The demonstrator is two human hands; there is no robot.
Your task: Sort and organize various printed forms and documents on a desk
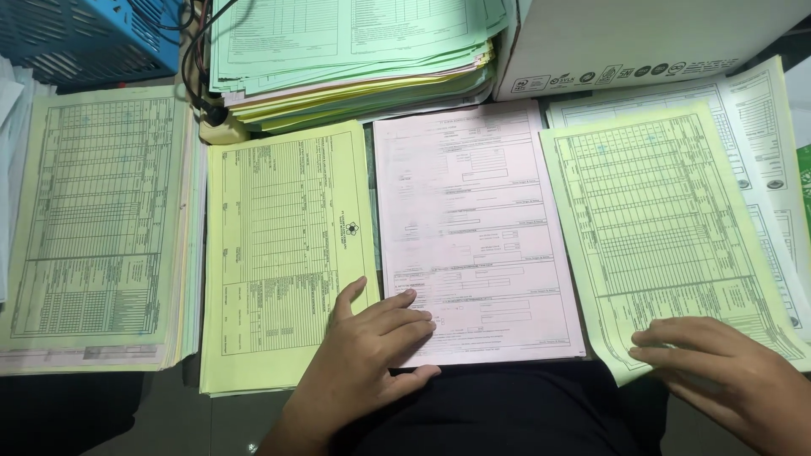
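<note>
Grey surface, mostly covered. Left: green-form stack. Next: yellow-form stack. Centre: pink-form stack. Right: green form over white sheets. Back: tall mixed paper pile, white box, blue basket, black cables.

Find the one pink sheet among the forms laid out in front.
It is the pink form in the middle, under the left hand's fingertips; the sheets either side are yellow.
</note>
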